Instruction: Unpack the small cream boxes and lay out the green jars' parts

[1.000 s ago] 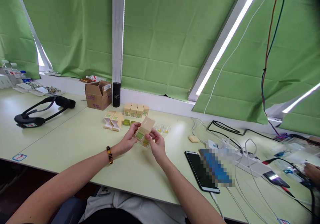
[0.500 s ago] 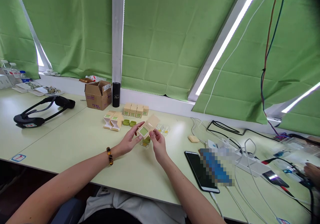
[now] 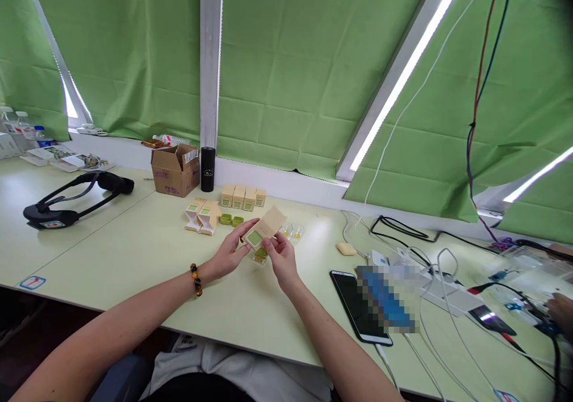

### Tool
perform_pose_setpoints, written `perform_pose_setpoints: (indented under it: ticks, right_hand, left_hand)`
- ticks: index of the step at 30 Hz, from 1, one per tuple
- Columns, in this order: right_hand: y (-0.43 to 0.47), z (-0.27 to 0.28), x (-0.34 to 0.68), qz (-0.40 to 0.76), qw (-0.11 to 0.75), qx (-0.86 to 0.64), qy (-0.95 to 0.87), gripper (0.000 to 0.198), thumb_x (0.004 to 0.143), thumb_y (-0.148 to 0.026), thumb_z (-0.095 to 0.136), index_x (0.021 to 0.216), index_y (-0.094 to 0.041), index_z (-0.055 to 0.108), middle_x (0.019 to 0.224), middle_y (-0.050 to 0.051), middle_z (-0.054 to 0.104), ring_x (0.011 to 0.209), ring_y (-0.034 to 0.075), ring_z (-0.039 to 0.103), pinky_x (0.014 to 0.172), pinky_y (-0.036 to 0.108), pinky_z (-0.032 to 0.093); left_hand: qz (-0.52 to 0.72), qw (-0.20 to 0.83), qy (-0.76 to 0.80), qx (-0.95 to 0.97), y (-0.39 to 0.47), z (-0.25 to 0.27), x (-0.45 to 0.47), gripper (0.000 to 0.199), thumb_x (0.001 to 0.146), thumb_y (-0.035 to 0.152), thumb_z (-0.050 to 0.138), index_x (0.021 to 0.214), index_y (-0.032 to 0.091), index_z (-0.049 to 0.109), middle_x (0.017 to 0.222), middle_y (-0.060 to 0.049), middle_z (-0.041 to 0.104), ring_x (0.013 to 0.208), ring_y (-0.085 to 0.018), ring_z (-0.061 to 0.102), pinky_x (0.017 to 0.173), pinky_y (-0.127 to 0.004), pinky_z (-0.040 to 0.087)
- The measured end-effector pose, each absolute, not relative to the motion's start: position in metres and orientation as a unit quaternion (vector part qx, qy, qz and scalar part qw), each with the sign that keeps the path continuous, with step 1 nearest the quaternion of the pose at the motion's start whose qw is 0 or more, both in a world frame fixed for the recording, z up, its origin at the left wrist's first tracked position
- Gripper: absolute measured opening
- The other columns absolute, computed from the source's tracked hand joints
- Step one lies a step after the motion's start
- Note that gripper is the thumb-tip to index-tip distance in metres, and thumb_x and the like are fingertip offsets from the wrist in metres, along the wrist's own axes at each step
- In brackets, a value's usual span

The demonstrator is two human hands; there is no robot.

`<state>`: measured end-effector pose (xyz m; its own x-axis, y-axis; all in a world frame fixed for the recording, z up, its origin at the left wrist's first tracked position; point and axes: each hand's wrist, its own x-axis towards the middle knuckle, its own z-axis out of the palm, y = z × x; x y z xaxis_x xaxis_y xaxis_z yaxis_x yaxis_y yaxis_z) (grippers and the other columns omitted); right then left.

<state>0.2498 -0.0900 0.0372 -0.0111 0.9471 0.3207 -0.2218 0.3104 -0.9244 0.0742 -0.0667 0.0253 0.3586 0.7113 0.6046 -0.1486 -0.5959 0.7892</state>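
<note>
Between my two hands, a little above the table, is a small beige cardboard box with a green square on its face and its flap standing up. My left hand grips the box's left side. From the right, my right hand pinches it, thumb on the front. Below the box a clear container with green and yellow in it stands on the table, partly covered. Two green lids or trays lie behind my left hand. Clear cups with yellow inside sit just past my right hand.
Two opened beige boxes and a row of closed ones stand farther back. Behind are a brown carton and a black tumbler. A black headset lies left; a phone, cables and a power strip lie right.
My right thumb has moved left and onto the box's front face. The box has tilted slightly in my hands; my left hand has hardly moved.
</note>
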Motion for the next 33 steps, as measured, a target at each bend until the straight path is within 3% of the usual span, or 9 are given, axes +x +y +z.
perform_pose_setpoints:
  ticks: [6, 9, 12, 16, 20, 26, 33]
  right_hand:
    - [-0.089, 0.038, 0.253, 0.461, 0.619, -0.359, -0.525, 0.056, 0.081, -0.072, 0.076, 0.109, -0.024, 0.071, 0.097, 0.007, 0.081, 0.093, 0.027, 0.075, 0.079, 0.037, 0.059]
    - [-0.087, 0.038, 0.256, 0.464, 0.617, -0.359, -0.525, 0.056, 0.080, -0.071, 0.076, 0.107, -0.023, 0.072, 0.089, 0.006, 0.080, 0.083, 0.024, 0.072, 0.072, 0.034, 0.056]
    - [-0.084, 0.035, 0.257, 0.468, 0.624, -0.363, -0.510, 0.055, 0.079, -0.071, 0.078, 0.103, -0.023, 0.070, 0.083, 0.004, 0.078, 0.073, 0.021, 0.068, 0.067, 0.032, 0.054]
    - [-0.082, 0.032, 0.258, 0.470, 0.633, -0.369, -0.492, 0.055, 0.077, -0.070, 0.081, 0.101, -0.023, 0.066, 0.074, 0.001, 0.074, 0.065, 0.019, 0.065, 0.065, 0.031, 0.052]
    - [-0.081, 0.031, 0.258, 0.476, 0.623, -0.375, -0.495, 0.061, 0.074, -0.072, 0.082, 0.107, -0.023, 0.065, 0.071, 0.000, 0.073, 0.062, 0.019, 0.064, 0.063, 0.032, 0.052]
    - [-0.081, 0.031, 0.257, 0.472, 0.631, -0.380, -0.484, 0.058, 0.072, -0.071, 0.084, 0.098, -0.022, 0.067, 0.069, 0.001, 0.072, 0.061, 0.019, 0.063, 0.062, 0.032, 0.054]
    - [-0.083, 0.035, 0.259, 0.476, 0.623, -0.387, -0.485, 0.058, 0.071, -0.068, 0.086, 0.099, -0.020, 0.072, 0.071, 0.002, 0.072, 0.064, 0.018, 0.061, 0.060, 0.030, 0.051]
  left_hand:
    - [0.510, 0.388, 0.196, 0.742, -0.072, 0.030, 0.073, 0.080, 0.086, 0.009, 0.061, 0.161, 0.032, 0.043, 0.167, -0.006, 0.043, 0.156, -0.032, 0.037, 0.129, -0.053, 0.030]
    - [0.506, 0.376, 0.202, 0.749, -0.074, 0.033, 0.073, 0.081, 0.086, 0.009, 0.060, 0.161, 0.031, 0.042, 0.167, -0.007, 0.043, 0.156, -0.032, 0.037, 0.130, -0.054, 0.028]
    - [0.519, 0.312, 0.244, 0.757, -0.075, 0.035, 0.073, 0.069, 0.090, 0.017, 0.065, 0.156, 0.028, 0.048, 0.160, -0.011, 0.050, 0.149, -0.033, 0.044, 0.126, -0.055, 0.034]
    - [0.540, 0.211, 0.290, 0.762, -0.074, 0.035, 0.075, 0.047, 0.092, 0.027, 0.071, 0.138, 0.024, 0.059, 0.136, -0.014, 0.063, 0.121, -0.030, 0.060, 0.107, -0.049, 0.050]
    - [0.537, 0.178, 0.293, 0.771, -0.072, 0.033, 0.075, 0.028, 0.101, 0.031, 0.060, 0.128, 0.024, 0.063, 0.123, -0.012, 0.069, 0.111, -0.028, 0.064, 0.099, -0.045, 0.052]
    - [0.556, 0.195, 0.322, 0.741, -0.070, 0.024, 0.076, 0.039, 0.109, 0.033, 0.041, 0.143, 0.022, 0.058, 0.140, -0.013, 0.066, 0.129, -0.030, 0.061, 0.110, -0.047, 0.048]
    - [0.553, 0.269, 0.324, 0.719, -0.066, 0.022, 0.078, 0.040, 0.097, 0.035, 0.068, 0.134, 0.023, 0.058, 0.133, -0.012, 0.066, 0.117, -0.027, 0.063, 0.102, -0.043, 0.050]
